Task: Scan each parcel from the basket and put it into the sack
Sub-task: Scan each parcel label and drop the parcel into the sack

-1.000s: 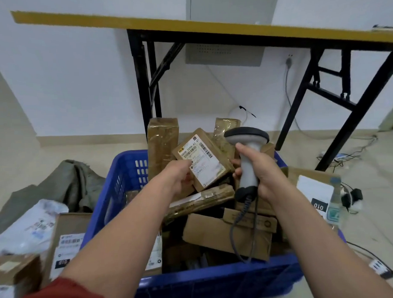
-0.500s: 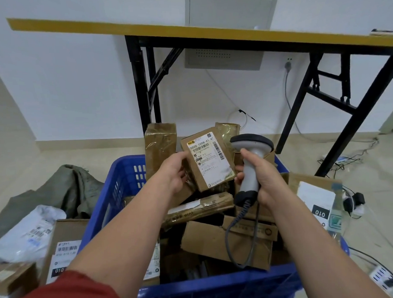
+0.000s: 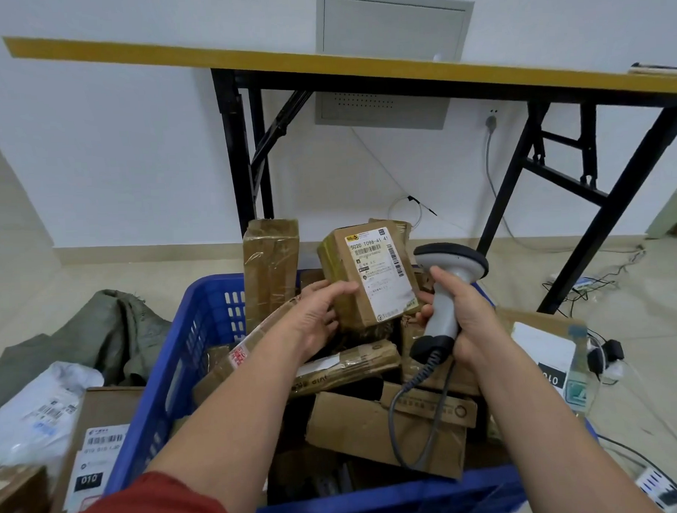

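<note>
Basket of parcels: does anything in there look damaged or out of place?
The blue basket is a jumble: a tall taped box stands on end at the back, and a brown carton near the front looks crushed, flaps bent.

You now hold the parcel (image 3: pixel 368 278) higher above the basket (image 3: pixel 201 338), turned from its slant to nearly upright, label facing you. Your left grip (image 3: pixel 316 318) now sits at its lower left edge. The scanner (image 3: pixel 449 287) in your right grip (image 3: pixel 466 321) now has its head below the parcel's top edge.
</note>
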